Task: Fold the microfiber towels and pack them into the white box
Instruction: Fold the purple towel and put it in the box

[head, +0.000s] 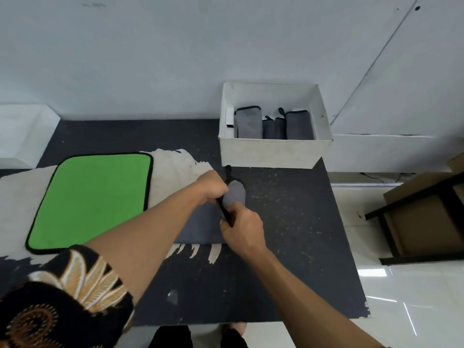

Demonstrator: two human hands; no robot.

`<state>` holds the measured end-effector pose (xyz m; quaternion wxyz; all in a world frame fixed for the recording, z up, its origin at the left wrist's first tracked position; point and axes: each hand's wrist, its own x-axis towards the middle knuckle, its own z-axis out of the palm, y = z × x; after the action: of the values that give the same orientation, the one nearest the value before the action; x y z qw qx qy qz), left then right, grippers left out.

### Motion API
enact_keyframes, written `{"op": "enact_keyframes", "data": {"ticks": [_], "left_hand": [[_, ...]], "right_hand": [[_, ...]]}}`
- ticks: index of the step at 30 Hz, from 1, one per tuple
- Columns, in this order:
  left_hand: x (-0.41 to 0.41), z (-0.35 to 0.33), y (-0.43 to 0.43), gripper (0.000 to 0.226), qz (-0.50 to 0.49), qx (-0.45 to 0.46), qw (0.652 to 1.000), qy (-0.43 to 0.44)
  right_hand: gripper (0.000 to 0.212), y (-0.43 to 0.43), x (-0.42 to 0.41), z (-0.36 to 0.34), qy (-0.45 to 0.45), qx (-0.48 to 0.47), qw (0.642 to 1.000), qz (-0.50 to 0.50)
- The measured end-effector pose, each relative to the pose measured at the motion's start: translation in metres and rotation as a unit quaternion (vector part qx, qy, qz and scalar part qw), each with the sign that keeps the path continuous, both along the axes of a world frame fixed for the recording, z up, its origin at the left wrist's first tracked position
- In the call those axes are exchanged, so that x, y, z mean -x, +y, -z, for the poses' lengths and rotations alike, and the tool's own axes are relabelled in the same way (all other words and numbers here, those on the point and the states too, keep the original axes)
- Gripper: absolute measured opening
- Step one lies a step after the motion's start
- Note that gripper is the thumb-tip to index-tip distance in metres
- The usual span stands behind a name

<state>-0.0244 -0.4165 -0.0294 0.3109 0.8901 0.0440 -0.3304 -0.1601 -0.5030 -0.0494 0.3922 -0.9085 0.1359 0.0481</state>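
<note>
A green towel [93, 199] lies flat and unfolded on the tabletop [288, 222], well left of the box [271, 151]. Nearer the box, just in front of it, the left hand [212, 185] and right hand [242, 228] each pinch the black edge of a grey towel [234, 194], mid-fold. Several folded grey towels [273, 124] already stand inside the box. Judging by this, packing is well underway; two towels remain.

The person wears a short black sleeve [62, 295] on the left arm, printed with large cream and orange feathered leaves and a dotted orange spiral. Both forearms are bare, with no watch or rings showing. Dark trousers [173, 337] show at the bottom edge.
</note>
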Motion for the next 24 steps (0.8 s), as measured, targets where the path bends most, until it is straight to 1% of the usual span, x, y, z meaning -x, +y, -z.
{"op": "enact_keyframes", "data": {"ticks": [2, 4, 7, 9, 11, 15, 18, 21, 24], "left_hand": [[-0.006, 0.002, 0.031, 0.005, -0.05, 0.028, 0.998, 0.013], [-0.007, 0.007, 0.06, 0.006, -0.082, 0.03, 0.996, 0.018], [-0.004, 0.018, 0.094, 0.016, -0.095, 0.017, 0.995, 0.018], [-0.001, 0.026, 0.106, 0.022, -0.09, 0.013, 0.996, 0.017], [0.001, 0.032, 0.113, 0.022, -0.086, 0.011, 0.996, 0.011], [0.004, 0.041, 0.12, 0.01, -0.077, 0.007, 0.997, -0.005], [0.006, 0.045, 0.122, 0.018, -0.073, -0.005, 0.997, -0.026], [0.007, 0.047, 0.122, 0.019, -0.058, -0.014, 0.998, -0.034], [0.008, 0.048, 0.121, 0.018, -0.036, -0.044, 0.997, -0.059]], "right_hand": [[0.02, 0.022, -0.006, 0.002, -0.018, 0.019, 0.998, -0.049], [0.024, 0.043, -0.01, 0.006, -0.023, 0.029, 0.995, -0.094], [0.028, 0.071, -0.014, 0.015, -0.005, 0.049, 0.989, -0.142], [0.029, 0.082, -0.014, 0.022, 0.007, 0.066, 0.985, -0.157], [0.031, 0.09, -0.014, 0.029, 0.02, 0.079, 0.98, -0.18], [0.03, 0.096, -0.014, 0.036, 0.025, 0.128, 0.966, -0.223], [0.032, 0.097, -0.009, 0.038, 0.017, 0.154, 0.952, -0.263], [0.039, 0.098, -0.007, 0.042, 0.035, 0.171, 0.939, -0.296], [0.041, 0.097, -0.01, 0.042, 0.043, 0.179, 0.931, -0.317]]}}
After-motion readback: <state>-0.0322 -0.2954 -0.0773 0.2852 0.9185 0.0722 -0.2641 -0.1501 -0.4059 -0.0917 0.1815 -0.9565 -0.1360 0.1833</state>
